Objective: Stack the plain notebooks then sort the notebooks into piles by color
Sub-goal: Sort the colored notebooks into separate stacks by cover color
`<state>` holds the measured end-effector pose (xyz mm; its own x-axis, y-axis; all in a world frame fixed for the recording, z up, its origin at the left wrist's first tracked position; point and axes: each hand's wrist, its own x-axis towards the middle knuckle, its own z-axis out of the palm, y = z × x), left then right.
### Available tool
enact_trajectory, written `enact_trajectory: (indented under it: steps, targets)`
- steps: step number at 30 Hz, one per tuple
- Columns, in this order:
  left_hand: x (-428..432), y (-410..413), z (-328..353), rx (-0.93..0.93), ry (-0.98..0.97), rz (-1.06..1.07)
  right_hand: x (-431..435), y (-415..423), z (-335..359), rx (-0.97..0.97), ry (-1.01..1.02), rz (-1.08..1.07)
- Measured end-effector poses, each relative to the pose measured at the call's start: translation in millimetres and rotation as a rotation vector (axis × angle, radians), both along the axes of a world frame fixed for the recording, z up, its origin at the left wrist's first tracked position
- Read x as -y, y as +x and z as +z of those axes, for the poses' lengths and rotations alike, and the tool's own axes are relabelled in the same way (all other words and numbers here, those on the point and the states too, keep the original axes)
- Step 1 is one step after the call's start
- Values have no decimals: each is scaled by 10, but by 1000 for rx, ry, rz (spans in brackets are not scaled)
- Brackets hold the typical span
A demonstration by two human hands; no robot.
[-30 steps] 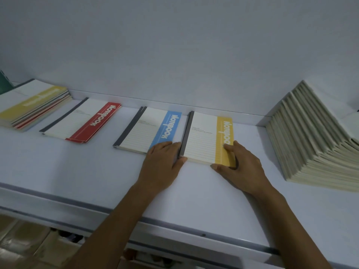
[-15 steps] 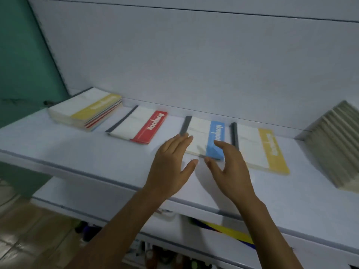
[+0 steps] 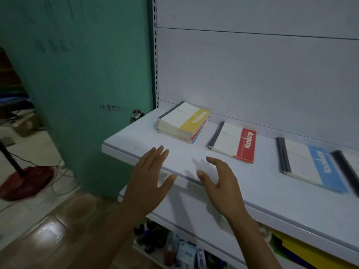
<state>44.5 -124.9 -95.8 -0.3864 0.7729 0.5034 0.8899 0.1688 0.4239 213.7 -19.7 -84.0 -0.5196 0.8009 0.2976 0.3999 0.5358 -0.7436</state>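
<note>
Since half a second ago the view has swung left. The pale stack of plain notebooks is gone from the right edge. Of the yellow notebook we now see only a dark spine point(image 3: 347, 167) at the right border. Both hands, then over the blue notebook, are now over the front edge of the white shelf point(image 3: 132, 140), lower centre of frame. They hold nothing, as before.

Left hand point(image 3: 149, 177): palm down, fingers straight and close together, thumb out. Right hand point(image 3: 219, 183): fingers loosely bent and spread, thumb apart. We cannot tell whether either touches the shelf.

The mixed stack point(image 3: 184, 122) lies above the left hand in frame, toward the back panel, apart from both hands. The red notebook point(image 3: 233, 144) lies up and right of the right hand, near but untouched. The blue notebook point(image 3: 310, 166) lies further right, at mid-right.

Mixed stack: several notebooks, top cover cream with a yellow band, red and blue edges showing beneath. Red notebook: cream cover, grey spine, red band with white lettering. Blue notebook: the same with a light-blue band, blurred.

A green door point(image 3: 87, 74) with a metal knob point(image 3: 137, 114) fills the left. A red stand base point(image 3: 25, 181) sits on the floor at lower left.
</note>
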Motion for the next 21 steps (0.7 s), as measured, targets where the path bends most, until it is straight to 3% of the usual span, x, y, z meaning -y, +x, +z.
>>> enact_trajectory:
  steps: [10, 15, 18, 21]
  targets:
    - [-714, -597, 257, -61, -63, -111, -823, -824, 179, -136, -131, -164]
    - [-995, -1154, 359, -109, -2, -106, -1439, -1432, 322, -203, -205, -201]
    - [-1133, -1319, 294, -68, 11, -93, -1708, -1671, 301, -76, -261, -220]
    - [-1272, -1386, 294, 87, 38, -90, -1708, -1705, 227, 45, -361, -175]
